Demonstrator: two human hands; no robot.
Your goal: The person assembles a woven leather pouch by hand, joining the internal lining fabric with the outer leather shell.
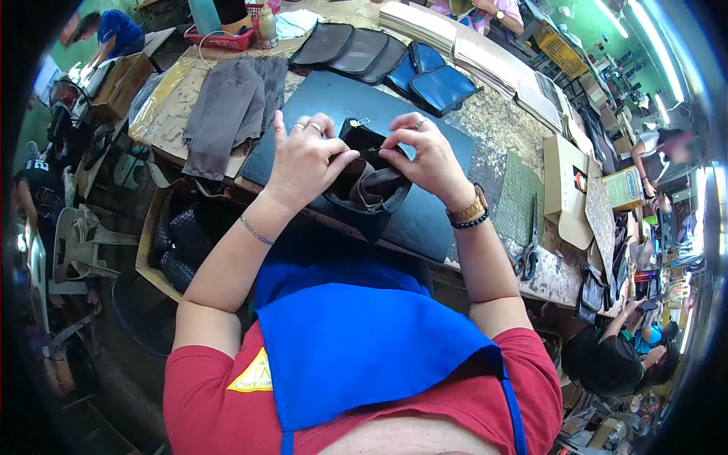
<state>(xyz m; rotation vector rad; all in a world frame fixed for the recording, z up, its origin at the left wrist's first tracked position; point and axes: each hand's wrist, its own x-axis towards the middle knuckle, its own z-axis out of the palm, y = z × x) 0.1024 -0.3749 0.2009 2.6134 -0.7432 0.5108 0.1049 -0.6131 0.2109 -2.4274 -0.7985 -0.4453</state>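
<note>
A dark bag (360,212) with a brown-grey lining (373,184) is held open at the near edge of a dark mat (311,102). My left hand (307,158) pinches the left side of its upper edge between thumb and index finger. On the opposite side, my right hand (426,155) pinches the edge the same way, close to the left fingertips. A metal zipper pull (359,122) shows at the bag's far end, between the hands. The exact bit of edge in the fingers is small and partly hidden.
Brown-grey cloth pieces (227,114) lie left of the mat. Black pouches (350,51) and blue pouches (443,87) lie beyond. Scissors (528,254) rest at the right near a cardboard box (563,178). A red basket (227,39) stands at the back. Other people are farther off on both sides.
</note>
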